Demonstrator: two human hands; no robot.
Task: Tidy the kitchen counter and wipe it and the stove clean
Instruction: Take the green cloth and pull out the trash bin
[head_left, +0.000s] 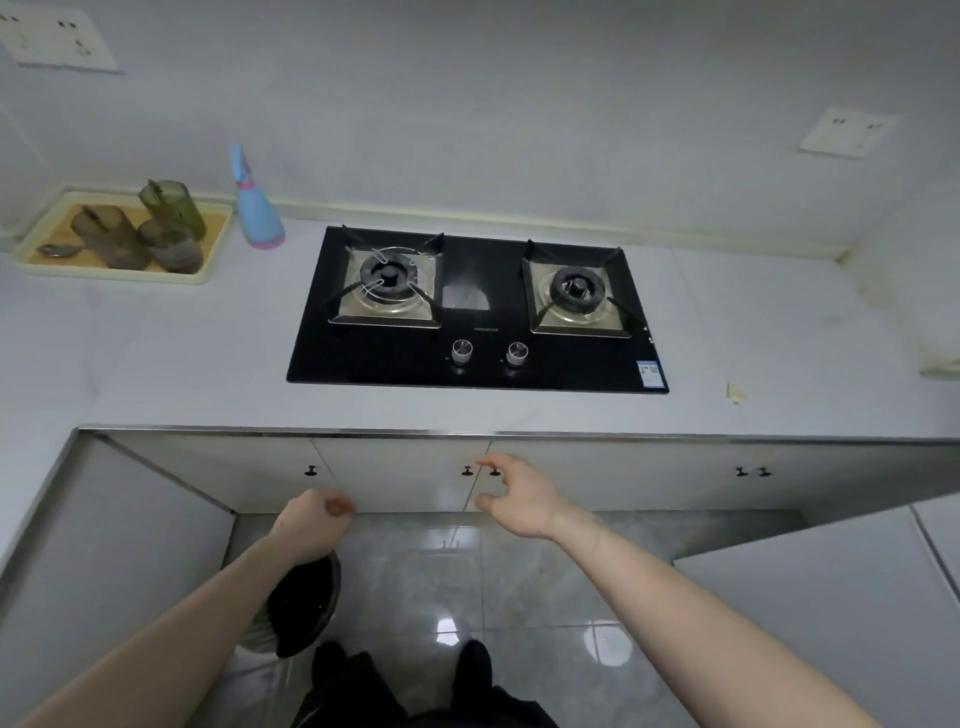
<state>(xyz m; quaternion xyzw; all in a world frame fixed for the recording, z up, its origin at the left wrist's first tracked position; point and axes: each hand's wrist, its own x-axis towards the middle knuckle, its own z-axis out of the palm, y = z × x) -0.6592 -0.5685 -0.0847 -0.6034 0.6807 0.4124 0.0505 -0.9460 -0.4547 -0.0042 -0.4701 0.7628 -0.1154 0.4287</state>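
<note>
While both hands hang below counter (156, 364) | left hand (311, 522) fisted, contents unclear | right hand (519, 496) spread, empty | risk: no cloth visible, stove (478, 358) goes unwiped

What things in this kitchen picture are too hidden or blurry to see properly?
- Left hand, head view: its curled fingers are blurred, so any hold is unclear.
- Bin: partly hidden behind the left forearm.
- Stove sticker print: too small to read.
- Cups on the tray: contents too murky.
- Right hand: fingertips blurred.
</note>
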